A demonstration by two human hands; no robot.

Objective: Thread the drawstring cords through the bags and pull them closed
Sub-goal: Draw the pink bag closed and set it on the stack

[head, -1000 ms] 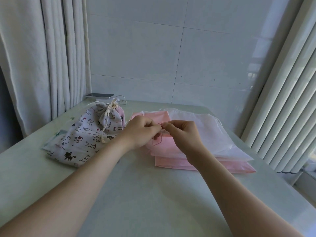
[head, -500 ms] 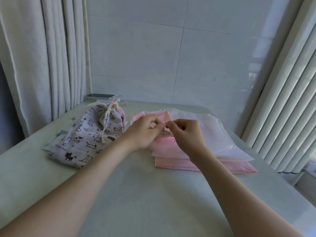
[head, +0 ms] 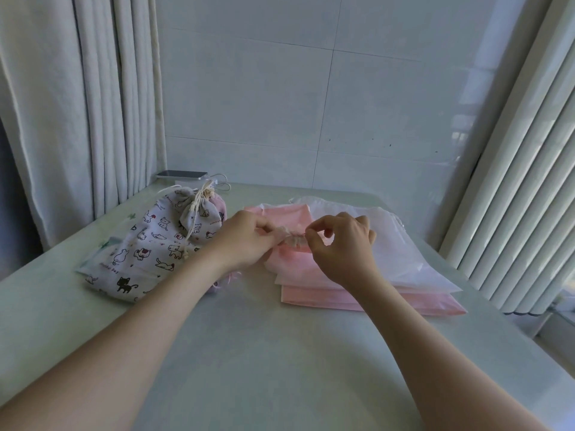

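Pink bag (head: 294, 262) is set atop stack (head: 373, 301) at 12 o'clock. Gathered mouth is pinched at both ends: left hand (head: 245, 241) at 9 o'clock, right hand (head: 342, 245) at 3. Long axis is laid 9-to-3; hands equally near.

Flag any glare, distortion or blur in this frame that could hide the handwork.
Head view: wide-angle distortion bows the curtain and blinds at the edges; window glare washes the tiled wall on the right; light is soft, shadows faint; left hand and right hand pinching the gathered pink bag look sharp, the cord itself indiscernible.
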